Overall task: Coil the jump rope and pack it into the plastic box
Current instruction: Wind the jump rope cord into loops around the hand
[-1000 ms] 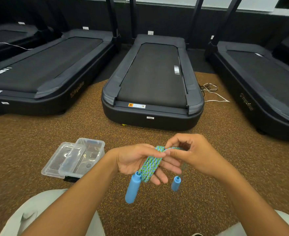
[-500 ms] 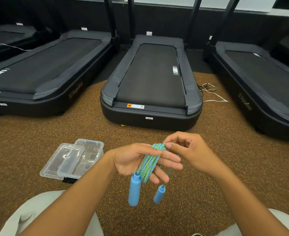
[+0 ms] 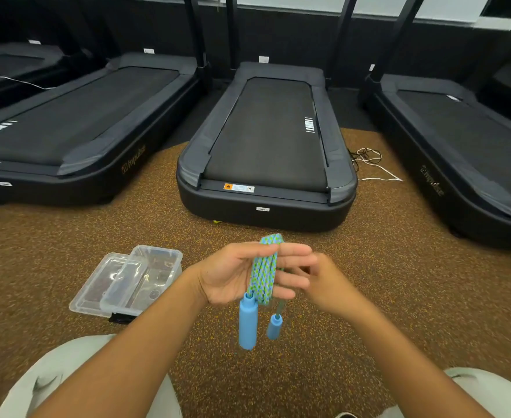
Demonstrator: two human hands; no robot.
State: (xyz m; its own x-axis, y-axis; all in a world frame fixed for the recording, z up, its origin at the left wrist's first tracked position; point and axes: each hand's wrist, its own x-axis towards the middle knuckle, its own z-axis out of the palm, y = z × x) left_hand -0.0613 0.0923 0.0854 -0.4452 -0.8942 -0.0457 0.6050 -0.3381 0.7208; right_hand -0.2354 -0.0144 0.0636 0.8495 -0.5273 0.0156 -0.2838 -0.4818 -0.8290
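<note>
The jump rope [image 3: 264,271] is a blue-and-green braided cord wound in loops around my left hand [image 3: 233,276], whose fingers are stretched flat. Its two blue handles [image 3: 247,322] hang below the palm, the longer one in front and the shorter one behind on a short strand. My right hand [image 3: 328,286] sits just behind my left fingers, fingertips near the rope's free strand; its grip is hidden. The clear plastic box [image 3: 145,279] stands open on the floor to the left, with its clear lid [image 3: 102,282] leaning beside it.
Speckled brown carpet [image 3: 399,297] covers the floor. Three black treadmills [image 3: 266,152] stand in a row ahead. Loose white and black cables [image 3: 371,164] lie between the middle and right ones. My knees in pale trousers [image 3: 52,384] show at the bottom.
My right hand has dropped from the top of the coil to behind my left fingers. The second handle has swung lower beneath the coil.
</note>
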